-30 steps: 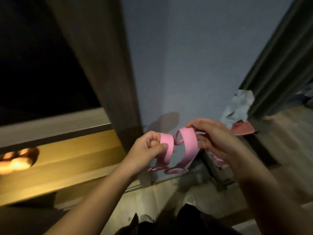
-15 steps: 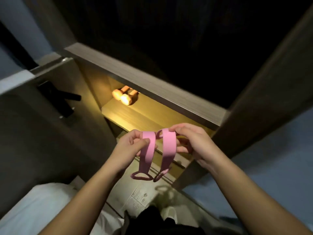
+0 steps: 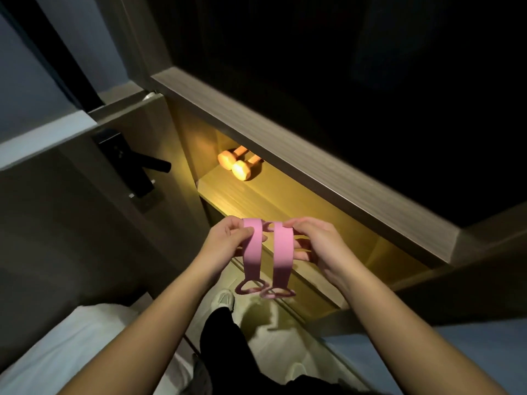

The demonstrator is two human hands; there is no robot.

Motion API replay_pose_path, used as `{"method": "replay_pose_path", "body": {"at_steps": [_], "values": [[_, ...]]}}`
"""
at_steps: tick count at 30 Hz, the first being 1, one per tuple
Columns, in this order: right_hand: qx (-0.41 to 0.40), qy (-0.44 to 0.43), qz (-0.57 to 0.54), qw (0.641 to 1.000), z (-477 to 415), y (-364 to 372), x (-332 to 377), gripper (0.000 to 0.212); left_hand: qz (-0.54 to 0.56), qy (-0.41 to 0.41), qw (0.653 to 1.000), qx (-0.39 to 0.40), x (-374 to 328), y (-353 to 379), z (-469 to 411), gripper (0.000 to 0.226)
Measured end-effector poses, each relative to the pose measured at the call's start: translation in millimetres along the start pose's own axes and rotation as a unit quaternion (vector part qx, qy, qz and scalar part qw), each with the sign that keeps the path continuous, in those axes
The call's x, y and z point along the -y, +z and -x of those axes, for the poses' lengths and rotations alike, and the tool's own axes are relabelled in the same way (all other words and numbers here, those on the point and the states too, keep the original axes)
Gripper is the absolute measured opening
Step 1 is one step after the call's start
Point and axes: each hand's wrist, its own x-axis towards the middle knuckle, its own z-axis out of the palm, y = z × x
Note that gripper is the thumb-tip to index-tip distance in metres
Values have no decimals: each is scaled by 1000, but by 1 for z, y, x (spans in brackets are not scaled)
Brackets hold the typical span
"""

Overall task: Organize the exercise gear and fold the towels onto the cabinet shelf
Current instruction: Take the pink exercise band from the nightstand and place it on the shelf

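A pink resistance band [image 3: 281, 252] hangs folded in two flat strips, its looped handle ends dangling below. My left hand [image 3: 228, 242] pinches the top of the left strip. The right strip's top is pinched by my right hand [image 3: 316, 243]. Both hands hover just in front of the lit wooden cabinet shelf [image 3: 256, 198]. At the shelf's back left lie two orange dumbbells [image 3: 235, 163] side by side, partly hidden under the upper board.
A thick grey-brown board [image 3: 299, 155] overhangs the shelf, with a dark compartment above. An open door with a black lever handle [image 3: 134, 163] stands at the left. White bedding [image 3: 71, 346] lies at the lower left. My legs and shoes are below on the pale floor.
My view swung from the blue wall and floor to the cabinet shelf. The band, first bunched in curls, now hangs in two straight strips, and both hands are closer to the shelf.
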Motion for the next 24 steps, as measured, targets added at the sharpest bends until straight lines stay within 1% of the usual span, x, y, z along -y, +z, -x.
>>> {"method": "replay_pose_path", "body": {"at_steps": [4,6,8,11,14,17,20,24], "values": [[-59,19,-22,998,-39,22,-15,20,29,-34,996,73,9,-33,-47,16],[-86,18,-39,995,-61,35,-25,19,29,-38,993,106,16,-49,-75,14],[-110,24,-66,991,-82,48,-40,18,33,-41,992,119,28,-62,-100,12],[-139,28,-94,985,-114,64,-68,17,10,-27,992,122,56,-74,-130,10],[-173,21,-93,980,-141,75,-105,19,27,-39,989,137,101,-81,-154,9],[-197,-20,-70,978,-159,89,-143,23,55,-56,986,148,154,-89,-172,18],[-237,-70,-32,968,-167,107,-175,21,117,-60,976,171,196,-100,-177,25],[-269,-114,-38,956,-160,136,-203,20,182,-51,960,207,224,-120,-168,24]]}}
